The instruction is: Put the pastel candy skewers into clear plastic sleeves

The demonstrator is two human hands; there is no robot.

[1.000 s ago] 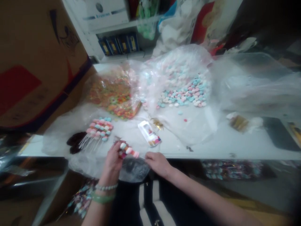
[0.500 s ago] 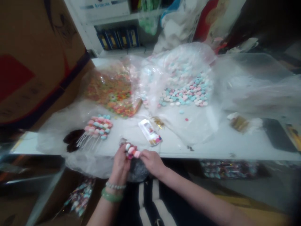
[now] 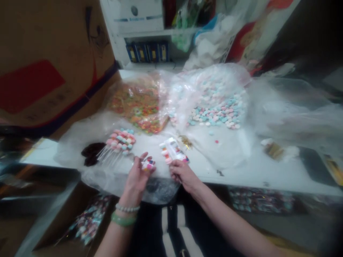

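My left hand [image 3: 138, 175] holds a small printed clear packet [image 3: 148, 164] between curled fingers. My right hand [image 3: 184, 175] is closed at the table's front edge, pinching a marshmallow skewer; its pink and white marshmallows [image 3: 165, 153] lean over a stack of white printed packets [image 3: 175, 148]. Blur hides most of the stick in that hand. Left of my hands, a pile of marshmallow skewers [image 3: 122, 141] lies with white sticks toward me. Gold twist ties [image 3: 185, 141] lie just behind the packets.
A large clear bag of pink, white and blue marshmallows [image 3: 214, 116] spreads over the table's back. Beside it lies a bag of orange and green candies [image 3: 142, 110]. A big cardboard box [image 3: 53, 71] stands at left. Below, an open box holds wrapped sweets [image 3: 88, 221].
My hands have moved apart. The right hand has carried the marshmallow skewer rightward to the packet stack, while the left keeps a printed packet. The view has tilted and shifted slightly.
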